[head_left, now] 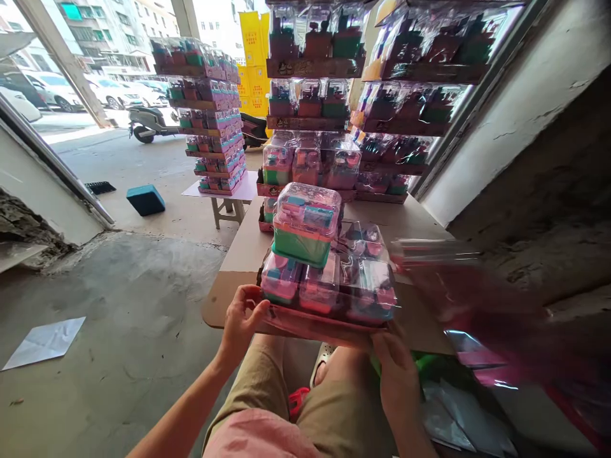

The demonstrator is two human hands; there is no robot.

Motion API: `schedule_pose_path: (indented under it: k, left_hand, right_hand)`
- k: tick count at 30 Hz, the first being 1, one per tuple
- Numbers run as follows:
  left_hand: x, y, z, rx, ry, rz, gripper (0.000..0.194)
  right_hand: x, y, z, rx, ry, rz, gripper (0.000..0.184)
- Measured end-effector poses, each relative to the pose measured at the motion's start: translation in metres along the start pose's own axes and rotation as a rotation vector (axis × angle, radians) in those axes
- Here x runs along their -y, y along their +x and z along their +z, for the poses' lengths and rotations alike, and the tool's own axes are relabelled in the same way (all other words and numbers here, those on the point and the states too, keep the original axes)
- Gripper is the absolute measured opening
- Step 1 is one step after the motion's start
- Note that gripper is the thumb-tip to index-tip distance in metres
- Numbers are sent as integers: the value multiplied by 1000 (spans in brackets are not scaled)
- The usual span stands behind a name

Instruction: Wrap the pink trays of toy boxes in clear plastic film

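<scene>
A shallow display tray (329, 320) lies at the near edge of the table, filled with several clear-lidded boxes (319, 287) of pink, green and blue pieces. On top of its far left part rests one more box (305, 245), with a green base and a clear domed lid. My left hand (244, 318) grips the tray's near left corner, thumb in front. At the near right corner, my right hand (394, 356) is closed on the tray's edge; its fingertips are partly hidden.
Behind the tray, tall stacks of filled trays (315, 105) rise on the table (238, 254). Another stack (210, 121) stands on a stool to the left. A blurred bundle of clear and pink packaging (477, 312) is at right. A blue block (146, 200) and a paper sheet (45, 342) lie on the floor.
</scene>
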State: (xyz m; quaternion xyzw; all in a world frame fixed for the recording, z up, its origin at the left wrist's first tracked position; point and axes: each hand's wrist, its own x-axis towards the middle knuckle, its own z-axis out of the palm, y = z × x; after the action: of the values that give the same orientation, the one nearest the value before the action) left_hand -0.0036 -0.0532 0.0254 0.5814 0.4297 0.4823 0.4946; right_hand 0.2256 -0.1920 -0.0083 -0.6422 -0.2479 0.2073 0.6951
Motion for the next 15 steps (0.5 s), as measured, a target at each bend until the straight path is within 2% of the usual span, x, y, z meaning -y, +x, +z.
schedule_pose_path:
  k: [6,12,15]
  left_hand:
    - [0,0,1,227,-188,-231,37]
    - [4,0,-5,232,-202,-233,40]
    - [0,-3,-9,268,-220,-272,42]
  right_hand:
    - [-7,2,-7,29,0,20,25]
    - [-10,8,-11,11,-2,-18,25]
    - [-11,-2,-11,-83,-76,-50,22]
